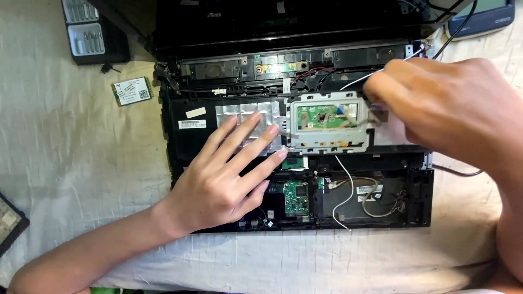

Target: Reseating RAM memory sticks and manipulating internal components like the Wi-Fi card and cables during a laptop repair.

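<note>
- The left hand (226,174) lies flat, palm down, fingers spread wide, on the opened laptop base (185,141). Its fingertips press on a patch of silver foil (245,111), and the middle and ring fingers touch the left edge of a metal touchpad bracket (327,144).
- The right hand (441,103) comes in from the right, fingers pinched narrow at the bracket's right edge. What they pinch is too small and blurred to tell.
- The bracket sits in the middle of the base and frames a green circuit board (321,117).
- A thin white wire (342,198) runs from under the bracket down over the lower part of the base.
- A smaller green board (296,197) sits just right of the left hand's little finger.
- The laptop's dark screen lid (283,22) lies open at the top.
- A small loose card (131,90) rests on the pale cloth (71,163) to the left of the base.
- A black case of screwdriver bits (90,30) stands in the top left corner.
</note>
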